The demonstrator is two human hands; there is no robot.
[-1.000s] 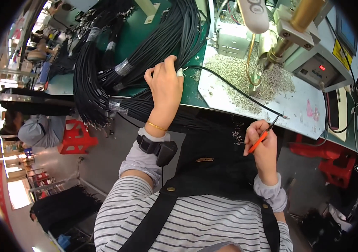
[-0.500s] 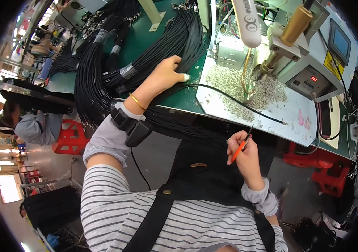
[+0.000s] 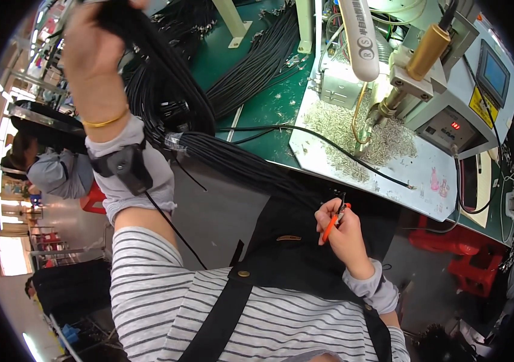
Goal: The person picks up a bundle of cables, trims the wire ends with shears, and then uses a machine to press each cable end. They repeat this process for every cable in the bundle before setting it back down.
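Up comes the black cable bundle [image 3: 169, 67]! It rises off the left part of the green table [image 3: 272, 107] and arches to the upper left, where the left hand [image 3: 95, 51] has it. Those fingers look wrapped round the cables, though blur and the top edge hide the tips, so I can't tell how tightly. Half a second ago that hand was low over the table; now it's swung high and left. For the work, that seems to put the bundle in play, leaving the single black cable [image 3: 329, 143] lying untended across the white plate [image 3: 428, 204], its frayed end near the right, much as before.

A taped bundle [image 3: 233, 158] sags past the table edge, just beside the lifted one. The right hand [image 3: 346, 234], shifted slightly left, keeps its fingers curled around orange-handled pliers [image 3: 331, 227], tips up, clear of any cable, apparently waiting. Farther out, silver bits [image 3: 392, 143] heap beneath the machine [image 3: 410, 78], looking unchanged.
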